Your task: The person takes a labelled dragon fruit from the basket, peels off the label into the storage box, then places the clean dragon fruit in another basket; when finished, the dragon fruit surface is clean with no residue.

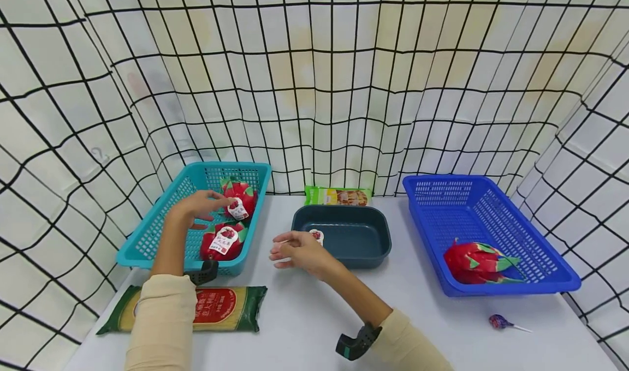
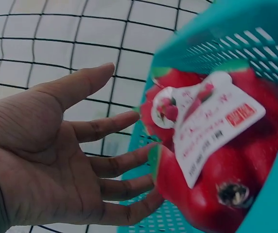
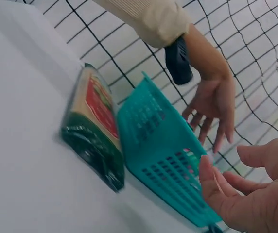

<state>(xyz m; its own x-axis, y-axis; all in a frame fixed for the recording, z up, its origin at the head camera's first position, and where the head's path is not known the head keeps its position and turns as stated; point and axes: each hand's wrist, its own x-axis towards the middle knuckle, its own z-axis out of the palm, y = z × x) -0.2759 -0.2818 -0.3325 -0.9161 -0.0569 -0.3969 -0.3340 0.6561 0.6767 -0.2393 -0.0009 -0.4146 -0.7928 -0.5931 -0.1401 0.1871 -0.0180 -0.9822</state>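
Head view: I see the left hand (image 1: 194,206) spread, empty, beside two glossy dragon fruits (image 1: 225,243) in the latticed turquoise basket (image 1: 223,166); the right hand (image 1: 301,250), empty too, partly hides a smooth tray (image 1: 354,240); a sleeve (image 1: 164,322) crosses the pasta packet (image 1: 231,311).

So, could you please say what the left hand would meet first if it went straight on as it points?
The left hand would probably meet the farther dragon fruit in the teal basket, though depth is unclear.
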